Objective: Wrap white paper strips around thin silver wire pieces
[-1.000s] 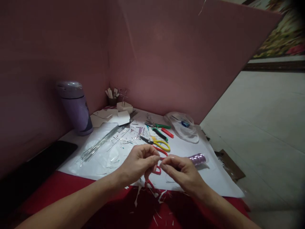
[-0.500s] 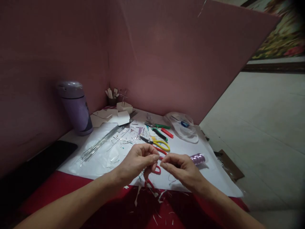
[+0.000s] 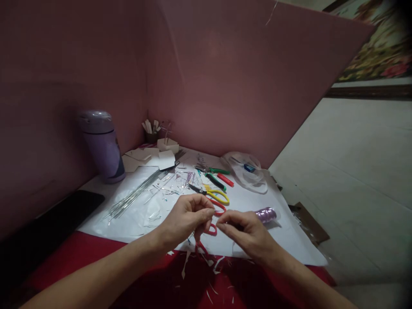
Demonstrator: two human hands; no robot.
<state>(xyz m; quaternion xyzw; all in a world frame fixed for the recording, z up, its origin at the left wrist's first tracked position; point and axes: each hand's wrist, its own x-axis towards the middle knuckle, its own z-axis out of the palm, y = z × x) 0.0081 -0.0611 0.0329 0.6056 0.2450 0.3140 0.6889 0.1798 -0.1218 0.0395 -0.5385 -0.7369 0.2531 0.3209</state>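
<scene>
My left hand (image 3: 194,215) is closed in a pinch above the white sheet (image 3: 257,240); what it holds is too small to make out. Close on its right, my right hand (image 3: 243,229) also pinches thumb against fingers, and anything between the tips cannot be seen. A small gap separates the two sets of fingertips. Behind and below them lie red-handled scissors (image 3: 220,209), partly hidden by my left hand. Past those are yellow-handled scissors (image 3: 219,197) with dark blades. A spool of shiny purple thread (image 3: 266,214) lies just beyond my right hand.
Green-handled pliers (image 3: 216,182) and a red lighter-like piece (image 3: 225,180) lie farther back. A bundle of thin wires (image 3: 135,195) crosses the left side. A purple tumbler (image 3: 104,150) stands at left, a plastic bag (image 3: 257,183) at back right. Scraps litter the red cloth (image 3: 128,274).
My right hand has shifted slightly down, so the gap between the fingertips has widened a little. My left hand stays almost where it was.
</scene>
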